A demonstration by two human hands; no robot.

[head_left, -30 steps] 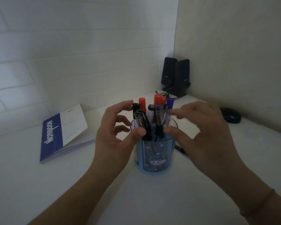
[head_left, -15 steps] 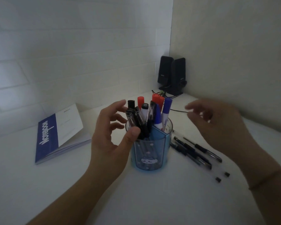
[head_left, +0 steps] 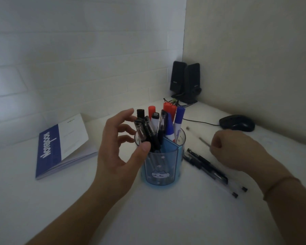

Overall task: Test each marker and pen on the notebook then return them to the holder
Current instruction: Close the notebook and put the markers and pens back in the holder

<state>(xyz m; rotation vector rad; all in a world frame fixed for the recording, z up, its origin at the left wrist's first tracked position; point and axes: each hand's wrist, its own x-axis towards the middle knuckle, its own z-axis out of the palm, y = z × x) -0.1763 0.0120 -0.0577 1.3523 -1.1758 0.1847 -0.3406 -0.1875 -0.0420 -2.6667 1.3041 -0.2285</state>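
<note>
I read "NOTEBOOK" in white down the blue band of the notebook (head_left: 60, 145), closed and flat on the white worktop (head_left: 166, 218), well off to the outer side of my left hand (head_left: 118, 152). A white marker (head_left: 155, 119) in the holder (head_left: 162, 165) has "130" on its black cap. The holder is translucent blue plastic, round, split by a divider, with a small cat face printed on its front.

My left hand's grip is wide and loose: the thumb lies against the black-clipped pens (head_left: 148, 133) at the holder's rim, fingers curved behind them, gripping nothing that I can see. My right hand (head_left: 237, 149) has a narrow grip, fingers curled down onto a thin clear pen (head_left: 201, 140) on the worktop; I cannot tell whether they pinch it. Nearer me from that grip lie two black-grip gel pens (head_left: 212, 170).

Half a second ago that right hand was raised and spread; now it is lower on the worktop, uncovering the mouse (head_left: 237, 123) beyond it. Two black speakers (head_left: 185, 82) stand in the corner.
</note>
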